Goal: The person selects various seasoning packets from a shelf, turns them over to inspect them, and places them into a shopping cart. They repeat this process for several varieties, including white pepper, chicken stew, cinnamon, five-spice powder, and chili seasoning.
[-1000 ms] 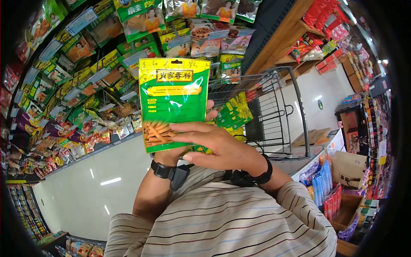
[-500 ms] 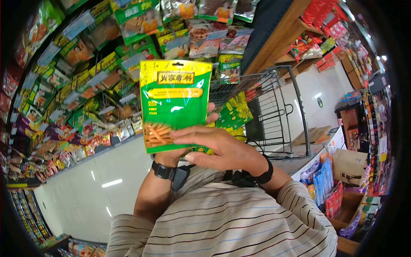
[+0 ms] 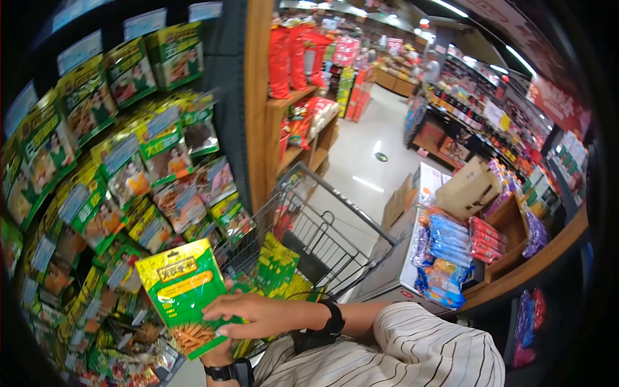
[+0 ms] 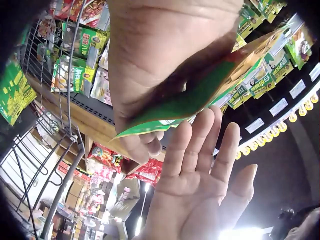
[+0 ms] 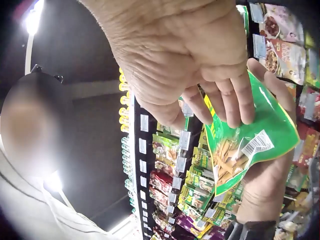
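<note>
A green and yellow spice packet (image 3: 187,293), printed with brown sticks, is held upright at the lower left of the head view. My left hand (image 4: 165,55) grips it from behind; the packet hides most of that hand in the head view. In the right wrist view the left thumb and palm show around the packet's far edge. My right hand (image 3: 255,315) lies across the packet's front with straight fingers, its fingertips on the lower half. A barcode shows on the packet face (image 5: 260,125) in the right wrist view.
Racks of hanging spice packets (image 3: 138,161) fill the left side. A wire shopping cart (image 3: 322,226) with several green and yellow packets (image 3: 277,264) stands ahead. At right are a display with blue packs (image 3: 448,238) and a cardboard box (image 3: 467,187). An aisle floor (image 3: 361,168) runs beyond.
The head view has swung to the right and up, showing more aisle. The packet and both hands now appear lower left and tilted; the left hand's grip and the right fingers' touch stay alike.
</note>
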Demonstrator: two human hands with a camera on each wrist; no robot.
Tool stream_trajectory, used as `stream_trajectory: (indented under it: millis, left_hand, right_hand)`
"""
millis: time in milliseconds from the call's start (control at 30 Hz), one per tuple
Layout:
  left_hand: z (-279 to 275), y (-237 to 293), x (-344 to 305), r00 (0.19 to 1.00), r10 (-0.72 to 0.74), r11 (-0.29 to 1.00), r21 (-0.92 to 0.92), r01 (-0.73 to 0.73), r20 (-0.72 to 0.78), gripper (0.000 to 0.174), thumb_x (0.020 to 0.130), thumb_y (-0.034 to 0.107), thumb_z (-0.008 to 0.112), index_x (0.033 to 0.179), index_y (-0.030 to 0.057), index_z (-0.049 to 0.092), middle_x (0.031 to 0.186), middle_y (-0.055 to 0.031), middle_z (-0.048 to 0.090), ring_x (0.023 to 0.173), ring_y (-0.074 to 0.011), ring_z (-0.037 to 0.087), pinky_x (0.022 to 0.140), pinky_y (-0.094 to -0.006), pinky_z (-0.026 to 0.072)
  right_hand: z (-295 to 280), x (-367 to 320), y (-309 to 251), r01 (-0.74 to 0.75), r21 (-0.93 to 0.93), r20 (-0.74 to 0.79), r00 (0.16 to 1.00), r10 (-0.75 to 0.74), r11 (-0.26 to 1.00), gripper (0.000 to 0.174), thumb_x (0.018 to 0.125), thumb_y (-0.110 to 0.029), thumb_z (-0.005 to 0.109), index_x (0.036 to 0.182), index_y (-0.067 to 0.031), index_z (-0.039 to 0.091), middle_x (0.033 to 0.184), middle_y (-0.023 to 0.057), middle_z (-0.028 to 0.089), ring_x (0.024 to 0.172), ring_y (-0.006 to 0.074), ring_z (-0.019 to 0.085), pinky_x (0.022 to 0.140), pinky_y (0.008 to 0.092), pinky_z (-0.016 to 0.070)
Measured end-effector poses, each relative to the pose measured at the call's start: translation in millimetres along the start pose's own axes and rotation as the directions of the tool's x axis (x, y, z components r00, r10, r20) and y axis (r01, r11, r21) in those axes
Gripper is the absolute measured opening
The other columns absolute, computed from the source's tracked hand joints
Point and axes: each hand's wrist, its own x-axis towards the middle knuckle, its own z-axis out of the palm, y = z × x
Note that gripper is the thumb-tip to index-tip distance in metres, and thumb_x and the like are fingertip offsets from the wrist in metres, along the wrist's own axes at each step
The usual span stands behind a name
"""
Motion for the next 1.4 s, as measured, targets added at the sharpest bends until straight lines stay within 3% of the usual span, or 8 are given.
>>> stream_trajectory:
  millis: [533, 633, 667, 767, 833, 967, 1067, 1400]
  left_hand:
    - [1, 1, 4, 0.999, 0.025, 0.999, 0.042, -0.024, -0.035, 0.067, 0.099, 0.053, 0.042, 0.146, 0.0059, 0.039, 0.139, -0.0241, 0.051, 0.123, -0.0399, 0.053, 0.102, -0.05, 0.0477]
    - [-2, 10, -12, 0.999, 0.033, 0.999, 0.002, -0.033, -0.026, 0.067, 0.099, 0.053, 0.043, 0.146, 0.0055, 0.039, 0.139, -0.0243, 0.051, 0.123, -0.0398, 0.053, 0.102, -0.0497, 0.0477]
    - [0, 13, -13, 1.0, 0.03, 0.999, -0.04, -0.03, -0.001, 0.067, 0.099, 0.053, 0.043, 0.146, 0.0053, 0.039, 0.139, -0.0243, 0.051, 0.123, -0.0398, 0.053, 0.102, -0.0496, 0.0477]
    - [4, 27, -10, 0.999, -0.039, 0.949, -0.313, 0.047, 0.03, 0.068, 0.099, 0.053, 0.042, 0.145, 0.0032, 0.039, 0.14, -0.0256, 0.049, 0.126, -0.0404, 0.051, 0.103, -0.0507, 0.0467]
    - [2, 31, -9, 1.0, -0.029, 0.922, -0.385, 0.027, 0.0, 0.066, 0.1, 0.051, 0.041, 0.146, 0.0027, 0.037, 0.14, -0.0279, 0.049, 0.126, -0.0423, 0.052, 0.101, -0.0542, 0.0479]
    - [-10, 30, -9, 0.999, -0.008, 0.929, -0.369, 0.026, 0.05, 0.066, 0.1, 0.051, 0.04, 0.146, 0.0035, 0.037, 0.139, -0.0296, 0.048, 0.127, -0.0425, 0.051, 0.103, -0.0572, 0.046]
    - [-12, 24, -6, 0.999, 0.004, 0.914, -0.406, 0.013, 0.042, 0.067, 0.1, 0.052, 0.04, 0.146, 0.0036, 0.037, 0.139, -0.0301, 0.048, 0.127, -0.0424, 0.051, 0.104, -0.0578, 0.0449]
    - [-11, 24, -8, 0.998, 0.006, 0.919, -0.395, 0.022, 0.069, 0.064, 0.102, 0.049, 0.038, 0.145, 0.0001, 0.039, 0.139, -0.0292, 0.049, 0.127, -0.0399, 0.052, 0.107, -0.0504, 0.0447]
  right_hand:
    - [-1, 7, 2, -0.049, 0.067, 0.018, 0.999, 0.048, 0.997, 0.036, 0.097, -0.023, 0.061, 0.124, 0.001, 0.058, 0.123, 0.0142, 0.061, 0.105, 0.0256, 0.06, 0.088, 0.0361, 0.0508]
    - [2, 9, 8, -0.005, -0.015, -0.003, 1.0, 0.005, 1.0, 0.034, 0.093, -0.021, 0.065, 0.121, -0.0037, 0.062, 0.115, 0.0123, 0.065, 0.098, 0.0234, 0.063, 0.084, 0.035, 0.0514]
    - [6, 9, 18, 0.1, -0.144, -0.031, 0.994, -0.106, 0.984, 0.033, 0.092, -0.018, 0.065, 0.121, -0.0035, 0.062, 0.111, 0.0134, 0.066, 0.096, 0.0242, 0.064, 0.083, 0.0354, 0.0516]
    - [2, 13, 0, 0.008, -0.107, 0.021, 1.0, -0.005, 0.994, 0.029, 0.092, -0.013, 0.063, 0.119, -0.0019, 0.063, 0.113, 0.015, 0.067, 0.105, 0.0272, 0.065, 0.09, 0.0371, 0.051]
    - [5, 17, -2, -0.004, -0.053, 0.019, 1.0, 0.005, 0.999, 0.027, 0.092, -0.013, 0.063, 0.116, 0.0009, 0.063, 0.106, 0.0156, 0.067, 0.098, 0.0252, 0.067, 0.084, 0.0352, 0.0529]
    - [6, 20, -4, -0.031, -0.001, -0.011, 0.999, 0.031, 1.0, 0.025, 0.092, -0.013, 0.064, 0.113, 0.0024, 0.062, 0.099, 0.015, 0.067, 0.09, 0.022, 0.069, 0.077, 0.0336, 0.0545]
    - [1, 20, -10, -0.146, 0.017, 0.049, 0.988, 0.145, 0.989, 0.026, 0.095, -0.012, 0.061, 0.117, 0.0018, 0.062, 0.107, 0.0124, 0.068, 0.097, 0.0192, 0.067, 0.084, 0.0318, 0.0525]
    - [-3, 14, -8, -0.174, 0.02, 0.024, 0.985, 0.174, 0.984, 0.024, 0.097, -0.013, 0.058, 0.115, 0.0017, 0.063, 0.103, 0.0115, 0.066, 0.098, 0.017, 0.066, 0.084, 0.0292, 0.0515]
